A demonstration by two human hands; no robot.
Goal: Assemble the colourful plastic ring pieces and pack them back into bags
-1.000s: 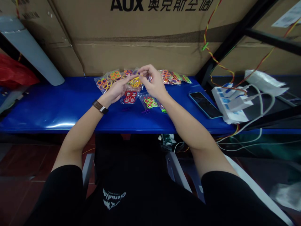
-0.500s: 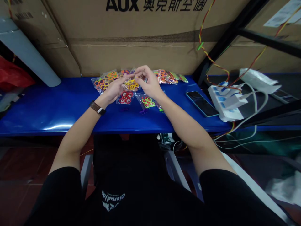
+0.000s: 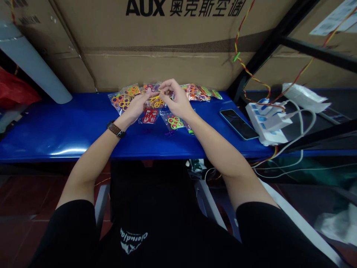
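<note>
My left hand (image 3: 137,106) and my right hand (image 3: 175,98) meet above the blue shelf (image 3: 69,128), fingertips pinched together on a small clear bag of yellow rings (image 3: 156,102). A brown watch sits on my left wrist. Under and around the hands lie several clear bags of coloured plastic rings: an orange and purple one (image 3: 124,97) at the left, a red one (image 3: 150,115) below, a green and pink one (image 3: 174,121) by my right wrist, and more mixed bags (image 3: 202,92) to the right.
A phone in a blue case (image 3: 238,124) lies right of the bags. A white power strip (image 3: 267,121) with plugs and cables sits further right. Large cardboard boxes (image 3: 156,44) stand behind the shelf. A grey tube (image 3: 30,63) leans at the left, beside a red bag (image 3: 15,91).
Both hands stay pinched on the bag of yellow rings, with small finger shifts. The camera view has drifted slightly.
</note>
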